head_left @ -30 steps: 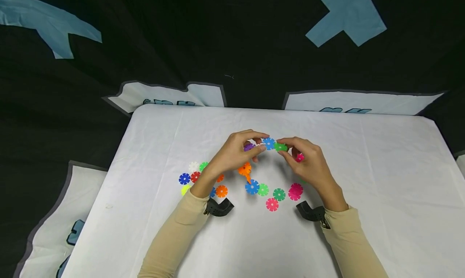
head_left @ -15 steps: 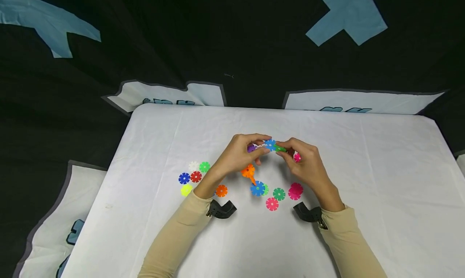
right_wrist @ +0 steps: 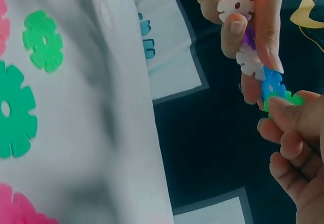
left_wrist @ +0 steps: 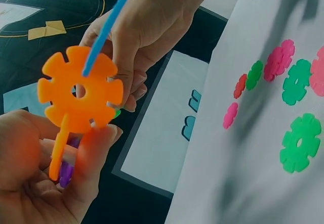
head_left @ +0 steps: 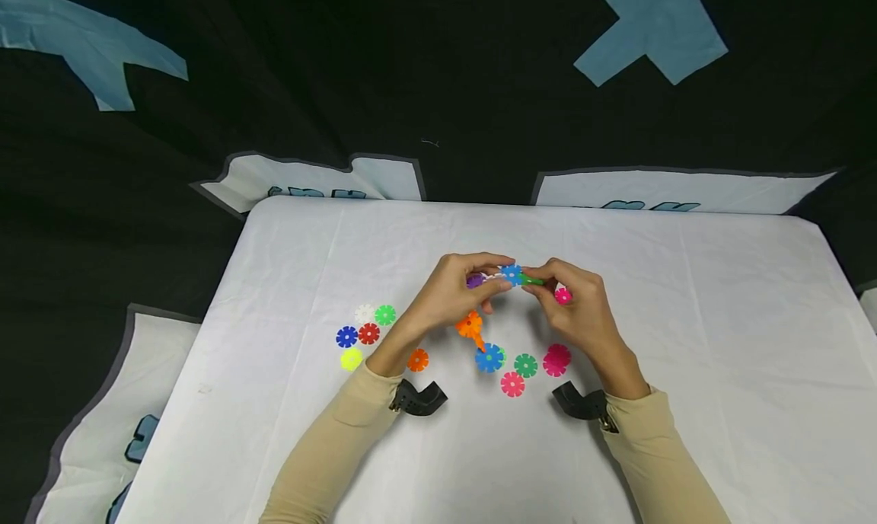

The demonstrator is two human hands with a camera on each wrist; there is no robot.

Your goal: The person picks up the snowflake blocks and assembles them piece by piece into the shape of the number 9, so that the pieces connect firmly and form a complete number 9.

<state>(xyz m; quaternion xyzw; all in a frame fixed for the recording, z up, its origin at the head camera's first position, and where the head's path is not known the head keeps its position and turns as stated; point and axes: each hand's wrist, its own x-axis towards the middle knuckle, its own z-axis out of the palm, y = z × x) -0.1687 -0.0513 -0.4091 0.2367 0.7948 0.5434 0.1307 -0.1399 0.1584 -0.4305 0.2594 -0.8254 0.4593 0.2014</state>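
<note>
Pinched green disc [right_wrist: 294, 98] part-covered, purple disc [head_left: 475, 280] seemingly mostly hidden

Discs [left_wrist: 100, 95] look like smooth plastic, pretty matt tbh; tablecloth [head_left: 740, 341] is lightly creased fabric, sleeves [head_left: 336, 440] plain cloth, backdrop [head_left: 473, 75] dull cloth too.

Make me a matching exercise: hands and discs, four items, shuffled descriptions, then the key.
1. Left hand
2. Right hand
3. Yellow disc
4. Purple disc

A. pinches a green disc
B. sits between two white discs
C. holds the chain of joined discs
D. lies on the table near the dark blue disc

Pairs: 1-C, 2-A, 3-D, 4-B
</note>
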